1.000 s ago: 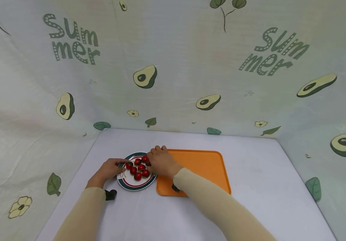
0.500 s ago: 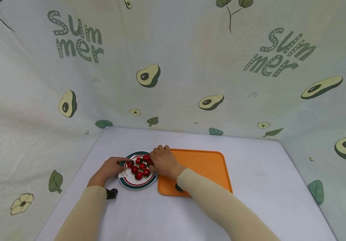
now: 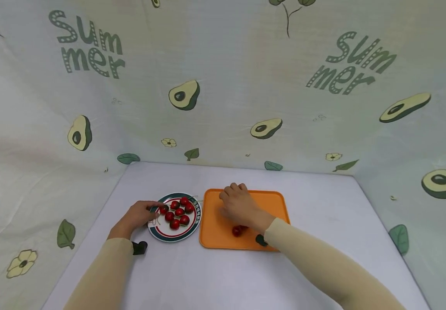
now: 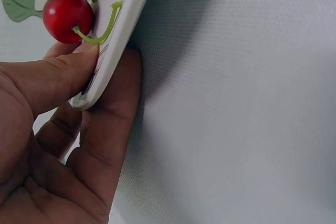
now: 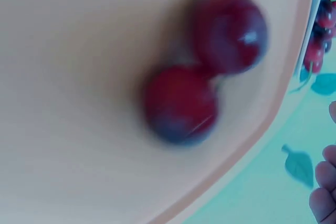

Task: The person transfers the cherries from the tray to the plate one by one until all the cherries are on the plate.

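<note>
My left hand (image 3: 141, 213) pinches the left rim of a white plate (image 3: 162, 231) with a green and red border. In the left wrist view the thumb lies over the rim (image 4: 118, 51) and fingers reach beneath it. Several red cherries (image 3: 179, 212) with green stems lie on the plate. My right hand (image 3: 242, 206) is over an orange tray (image 3: 215, 237), fingers bent downward; I cannot tell whether they hold something. Two dark red cherries (image 5: 181, 103) lie on the tray, close under the right wrist. Several fingertips (image 5: 323, 200) show at the right wrist view's edge.
The tray stands just right of the plate on a white table (image 3: 191, 275). Behind and beside the table hangs a pale cloth (image 3: 223, 77) printed with avocados and leaves. Black wrist straps (image 3: 139, 248) sit by the sleeves.
My right hand has moved right, from the plate's right side to over the tray. Cherries on the tray now show beside the right wrist. The left hand stays at the plate's rim.
</note>
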### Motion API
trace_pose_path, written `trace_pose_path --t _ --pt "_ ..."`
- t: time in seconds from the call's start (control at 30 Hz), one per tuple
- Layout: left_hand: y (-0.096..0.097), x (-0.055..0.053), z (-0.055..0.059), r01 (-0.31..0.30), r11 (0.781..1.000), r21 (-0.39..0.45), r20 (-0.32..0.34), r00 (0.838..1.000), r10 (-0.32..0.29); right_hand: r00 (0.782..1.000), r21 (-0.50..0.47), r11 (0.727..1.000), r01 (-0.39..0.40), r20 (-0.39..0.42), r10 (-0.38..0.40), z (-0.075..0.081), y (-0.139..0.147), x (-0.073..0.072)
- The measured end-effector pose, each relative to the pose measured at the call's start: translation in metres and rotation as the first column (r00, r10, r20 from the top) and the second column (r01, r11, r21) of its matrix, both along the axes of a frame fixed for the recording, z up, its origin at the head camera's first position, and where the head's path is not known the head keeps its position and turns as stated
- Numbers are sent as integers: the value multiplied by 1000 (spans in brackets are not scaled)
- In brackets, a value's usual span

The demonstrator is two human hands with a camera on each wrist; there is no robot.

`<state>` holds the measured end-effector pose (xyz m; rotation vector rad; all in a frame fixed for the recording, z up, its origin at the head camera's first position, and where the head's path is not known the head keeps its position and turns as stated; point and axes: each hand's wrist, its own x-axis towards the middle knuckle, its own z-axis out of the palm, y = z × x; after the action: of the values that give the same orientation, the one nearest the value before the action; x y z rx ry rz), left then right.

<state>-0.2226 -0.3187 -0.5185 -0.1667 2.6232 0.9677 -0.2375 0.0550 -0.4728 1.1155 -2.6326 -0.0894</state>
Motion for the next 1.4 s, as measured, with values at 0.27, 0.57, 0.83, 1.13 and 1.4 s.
trace_pose_path --t 0.27,0.57,0.83,1.13,1.4 --pt "-12 3 1 -14 1000 -17 25 1000 14 997 -56 998 37 68 -33 1 46 13" --pt "-14 3 1 -20 1000 -5 20 1000 21 994 -54 998 28 104 -22 -18 73 26" --pt "-8 6 0 -29 999 17 24 999 29 993 -66 997 -34 115 42 -34 73 37" --pt "-3 3 -1 -20 1000 0 21 1000 20 994 -49 999 5 112 1 -41 77 32" --pt "7 5 5 -26 1000 3 22 999 26 990 -28 996 86 115 -82 -47 85 24"
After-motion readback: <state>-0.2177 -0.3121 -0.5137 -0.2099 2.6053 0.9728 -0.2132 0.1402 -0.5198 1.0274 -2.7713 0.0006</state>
